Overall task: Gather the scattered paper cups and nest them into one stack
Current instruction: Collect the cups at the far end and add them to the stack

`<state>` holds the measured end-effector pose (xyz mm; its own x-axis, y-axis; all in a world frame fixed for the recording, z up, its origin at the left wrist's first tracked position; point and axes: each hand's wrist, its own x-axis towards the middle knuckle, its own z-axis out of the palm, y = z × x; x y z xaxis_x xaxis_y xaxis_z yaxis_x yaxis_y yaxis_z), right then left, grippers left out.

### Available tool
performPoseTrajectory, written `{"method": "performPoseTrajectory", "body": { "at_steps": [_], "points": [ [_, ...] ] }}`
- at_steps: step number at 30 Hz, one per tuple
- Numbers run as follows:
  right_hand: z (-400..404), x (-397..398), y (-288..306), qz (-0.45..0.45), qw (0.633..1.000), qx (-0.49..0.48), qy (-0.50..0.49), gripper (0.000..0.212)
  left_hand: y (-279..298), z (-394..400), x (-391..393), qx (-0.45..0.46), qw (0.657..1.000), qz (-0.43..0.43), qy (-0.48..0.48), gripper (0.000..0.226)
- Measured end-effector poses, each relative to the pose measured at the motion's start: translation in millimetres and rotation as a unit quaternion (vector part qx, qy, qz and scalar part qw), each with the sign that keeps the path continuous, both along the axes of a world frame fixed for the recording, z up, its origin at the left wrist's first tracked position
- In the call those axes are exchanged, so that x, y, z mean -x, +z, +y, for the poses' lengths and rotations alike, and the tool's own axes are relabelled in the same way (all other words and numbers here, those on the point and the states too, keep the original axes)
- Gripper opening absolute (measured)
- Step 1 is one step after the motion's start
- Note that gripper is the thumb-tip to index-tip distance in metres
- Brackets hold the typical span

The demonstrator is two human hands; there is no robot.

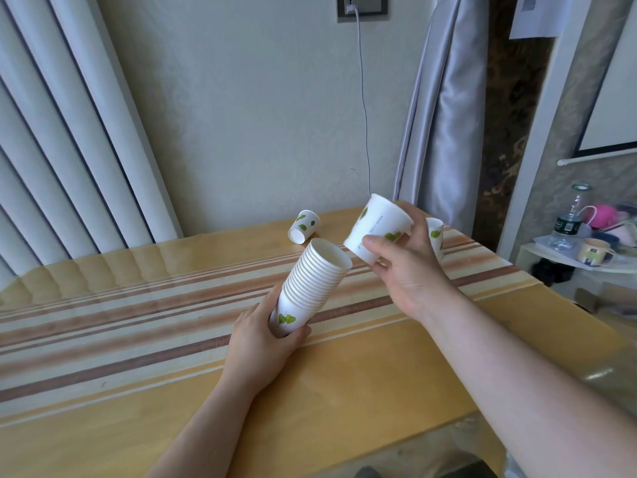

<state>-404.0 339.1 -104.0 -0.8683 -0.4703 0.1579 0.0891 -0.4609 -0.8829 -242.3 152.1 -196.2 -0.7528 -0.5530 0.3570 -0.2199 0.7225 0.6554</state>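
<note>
My left hand (262,343) grips the bottom of a stack of several nested white paper cups with green leaf prints (312,282), tilted with its open mouth up and to the right. My right hand (406,267) holds a single paper cup (377,227) in the air just right of the stack's mouth, its rim down-left and its base pointing up to the right. Another cup (303,226) lies on its side near the table's far edge. A further cup (435,234) stands behind my right hand, partly hidden.
The table (138,322) has a yellow striped cloth. Curtains hang at the left and behind the far right corner; a cable runs down the wall. A side shelf (582,260) at the right holds a bottle, a mug and other items.
</note>
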Motion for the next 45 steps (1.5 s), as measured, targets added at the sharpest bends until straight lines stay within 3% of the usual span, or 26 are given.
{"method": "performPoseTrajectory", "body": {
  "at_steps": [4, 7, 9, 12, 14, 16, 19, 21, 26, 31, 34, 36, 38, 40, 43, 45],
  "points": [
    [-17, -10, 2, 0.063, 0.996, -0.066, 0.02, 0.102, 1, 1, 0, 0.006, 1.0, 0.001, 0.0, 0.085],
    [-23, -15, -7, 0.107, 0.988, -0.109, 0.02, 0.086, 2, 2, -1, 0.01, 1.0, 0.001, 0.0, 0.086],
    [-21, -13, -14, 0.106, 0.987, -0.117, 0.039, 0.088, 3, 3, -1, 0.011, 1.0, -0.002, 0.0, 0.084],
    [-5, -4, -22, 0.116, 0.981, -0.133, 0.076, 0.086, 2, 0, -2, -0.013, 1.0, -0.001, 0.01, 0.071],
    [8, 12, -30, 0.158, 0.966, -0.197, 0.047, 0.079, 2, -6, 0, -0.057, 0.998, -0.014, 0.022, 0.061],
    [22, 33, -44, 0.235, 0.912, -0.337, -0.008, 0.075, 3, -11, 8, -0.093, 0.995, -0.028, 0.02, 0.055],
    [34, 59, -73, 0.364, 0.767, -0.528, -0.036, 0.065, 11, -9, 32, -0.103, 0.994, -0.034, 0.016, 0.049],
    [35, 68, -87, 0.384, 0.736, -0.556, -0.045, 0.046, 18, -3, 56, -0.111, 0.993, -0.031, 0.011, 0.043],
    [30, 75, -98, 0.403, 0.729, -0.548, -0.07, 0.024, 29, 12, 123, -0.117, 0.993, -0.032, -0.01, 0.058],
    [31, 82, -99, 0.347, 0.786, -0.507, -0.069, 0.019, 14, 14, 154, -0.106, 0.994, -0.014, 0.001, 0.058],
    [29, 93, -84, 0.241, 0.839, -0.486, -0.034, 0.024, 6, 5, 158, -0.12, 0.993, 0.007, 0.008, 0.056],
    [27, 115, -66, 0.196, 0.868, -0.452, -0.071, 0.019, 3, 0, 158, -0.127, 0.992, 0.009, 0.001, 0.056],
    [23, 145, -49, 0.266, 0.824, -0.459, -0.199, 0.022, 2, 0, 157, -0.123, 0.992, 0.008, -0.011, 0.058],
    [18, 173, -41, 0.341, 0.747, -0.493, -0.286, 0.045, 1, 0, 156, -0.112, 0.993, 0.009, -0.021, 0.062],
    [10, 202, -40, 0.309, 0.67, -0.643, -0.207, 0.083, 0, 0, 156, -0.106, 0.994, 0.009, -0.028, 0.063],
    [7, 210, -50, 0.296, 0.644, -0.682, -0.183, 0.074, 0, 1, 156, -0.106, 0.994, 0.007, -0.03, 0.065]
  ]
}}
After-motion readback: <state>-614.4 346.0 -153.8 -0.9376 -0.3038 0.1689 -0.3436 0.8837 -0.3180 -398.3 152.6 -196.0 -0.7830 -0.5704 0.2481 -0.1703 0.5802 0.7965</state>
